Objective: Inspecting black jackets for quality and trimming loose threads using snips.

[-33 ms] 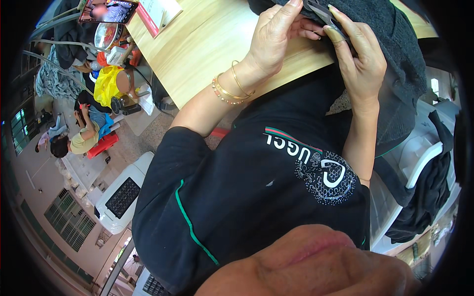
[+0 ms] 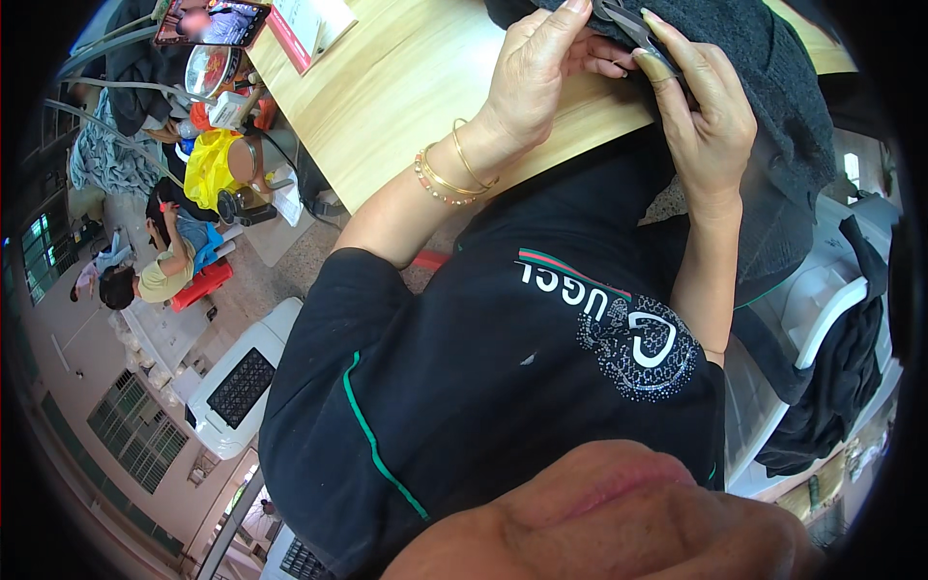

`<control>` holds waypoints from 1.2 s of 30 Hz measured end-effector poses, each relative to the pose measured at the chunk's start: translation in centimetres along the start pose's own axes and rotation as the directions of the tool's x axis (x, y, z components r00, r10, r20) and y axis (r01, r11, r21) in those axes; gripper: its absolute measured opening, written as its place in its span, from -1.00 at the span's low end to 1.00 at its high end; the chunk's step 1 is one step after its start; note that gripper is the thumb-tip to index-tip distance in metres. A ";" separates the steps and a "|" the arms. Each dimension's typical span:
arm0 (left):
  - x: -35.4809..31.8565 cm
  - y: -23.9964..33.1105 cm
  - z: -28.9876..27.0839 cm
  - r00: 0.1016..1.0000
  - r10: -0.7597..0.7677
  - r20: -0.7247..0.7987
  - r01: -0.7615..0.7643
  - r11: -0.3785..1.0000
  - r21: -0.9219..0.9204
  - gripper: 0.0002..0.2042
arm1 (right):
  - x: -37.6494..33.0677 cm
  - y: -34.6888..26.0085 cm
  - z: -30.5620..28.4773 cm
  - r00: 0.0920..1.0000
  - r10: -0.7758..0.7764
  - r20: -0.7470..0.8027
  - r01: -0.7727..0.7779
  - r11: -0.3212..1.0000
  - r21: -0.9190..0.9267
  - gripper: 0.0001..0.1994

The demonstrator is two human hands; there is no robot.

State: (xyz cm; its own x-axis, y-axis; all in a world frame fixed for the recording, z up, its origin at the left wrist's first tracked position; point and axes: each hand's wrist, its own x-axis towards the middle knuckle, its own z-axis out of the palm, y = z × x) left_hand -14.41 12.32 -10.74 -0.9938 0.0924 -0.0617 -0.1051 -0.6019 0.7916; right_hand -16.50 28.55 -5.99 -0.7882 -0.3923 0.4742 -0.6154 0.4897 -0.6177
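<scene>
Cloth [image 2: 778, 106]: dark grey, fuzzy-textured, hanging in folds.

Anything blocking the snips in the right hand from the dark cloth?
Nothing visible. The snips in the right hand are at the dark cloth, with the left hand close beside. Blade contact: can't tell.

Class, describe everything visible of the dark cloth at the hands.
The dark cloth is charcoal grey, knitted-looking and loosely folded. Bunched on the table toward the picture's upper right, it hangs over the near edge. The left hand seems to touch it; the right hand lies over it. Its top leaves the frame.
</scene>
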 end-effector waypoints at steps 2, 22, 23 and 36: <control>0.0 -0.1 0.0 1.000 -0.014 -0.003 0.014 1.000 0.006 -0.55 | 0.2 -0.4 0.0 0.999 -0.028 -0.034 0.028 1.000 0.005 -0.71; 0.4 -4.1 4.4 0.967 -0.249 0.046 0.241 0.961 0.137 -0.68 | -10.5 7.2 -6.2 0.799 0.451 -0.398 -0.312 0.876 0.368 -0.66; 0.5 -4.0 4.5 0.950 -0.310 0.043 0.306 0.949 0.081 -0.71 | -10.8 7.3 -6.2 0.823 0.434 -0.367 -0.308 0.883 0.354 -0.66; 0.5 -4.5 7.2 0.949 -0.316 0.003 0.316 0.948 0.040 -0.73 | -11.1 7.3 -6.7 0.824 0.429 -0.371 -0.208 0.837 0.506 -0.64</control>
State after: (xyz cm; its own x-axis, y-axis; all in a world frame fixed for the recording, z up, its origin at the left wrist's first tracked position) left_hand -14.20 20.81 -9.96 -0.9094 0.2801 -0.3075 -0.4123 -0.5096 0.7552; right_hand -12.33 41.67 -11.58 -0.9169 0.1759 0.3582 -0.3458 0.0981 -0.9332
